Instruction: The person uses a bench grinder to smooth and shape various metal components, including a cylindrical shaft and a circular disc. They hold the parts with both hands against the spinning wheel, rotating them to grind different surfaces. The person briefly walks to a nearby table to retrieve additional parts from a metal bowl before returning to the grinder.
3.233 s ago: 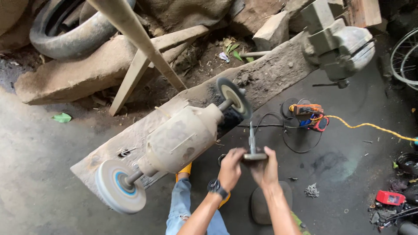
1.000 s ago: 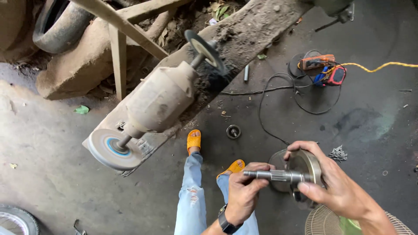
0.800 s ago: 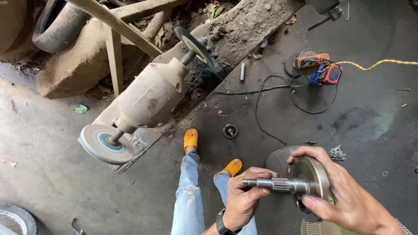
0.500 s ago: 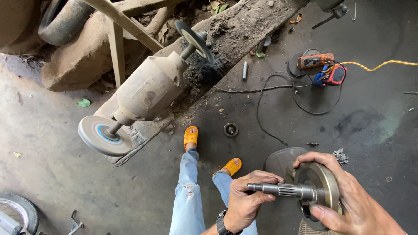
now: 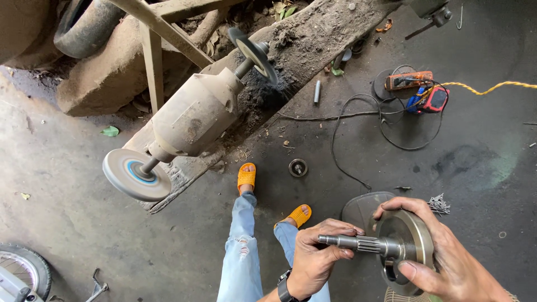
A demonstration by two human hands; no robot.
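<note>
I am looking down into a rough repair workshop: a dusty double-ended bench grinder (image 5: 193, 114) sits on a grimy wooden surface (image 5: 313, 39), old tyres (image 5: 84, 33) lie behind it, and cables (image 5: 358, 114) and a power strip (image 5: 408, 80) sprawl across the oil-stained concrete floor (image 5: 72, 223).

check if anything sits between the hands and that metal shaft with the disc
Nothing visible does. The left hand is wrapped directly around the splined shaft, and the right hand grips the rim of the disc at its end. Both touch bare metal.
</note>
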